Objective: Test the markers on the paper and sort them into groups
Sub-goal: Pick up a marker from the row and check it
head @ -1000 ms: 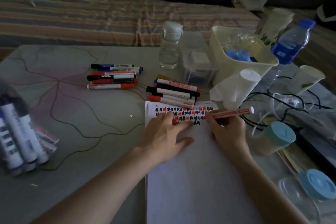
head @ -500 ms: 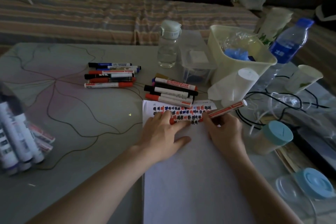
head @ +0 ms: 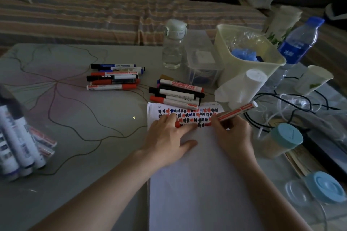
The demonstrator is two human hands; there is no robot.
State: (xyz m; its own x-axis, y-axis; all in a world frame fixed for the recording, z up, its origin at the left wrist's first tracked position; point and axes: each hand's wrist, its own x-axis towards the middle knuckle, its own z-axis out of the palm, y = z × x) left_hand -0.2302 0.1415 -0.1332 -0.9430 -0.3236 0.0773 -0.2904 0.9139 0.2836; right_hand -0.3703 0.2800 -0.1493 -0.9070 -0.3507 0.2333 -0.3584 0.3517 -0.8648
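At frame centre, the paper (head: pixel 197 174) is pinned by the flat left hand (head: pixel 169 137), a red cap (head: pixel 177 124) under its fingers. The red marker (head: pixel 234 111) is pinched by the right hand (head: pixel 232 133), its long axis rising toward upper right. Two sorted marker groups (head: pixel 114 78) (head: pixel 176 95) lie beyond.

A clear plastic bottle with a pale lid (head: pixel 173 47) stands beside a cream plastic bin (head: pixel 244 58). Black cables (head: pixel 293 103) sprawl near a blue-capped water bottle (head: pixel 298 43).
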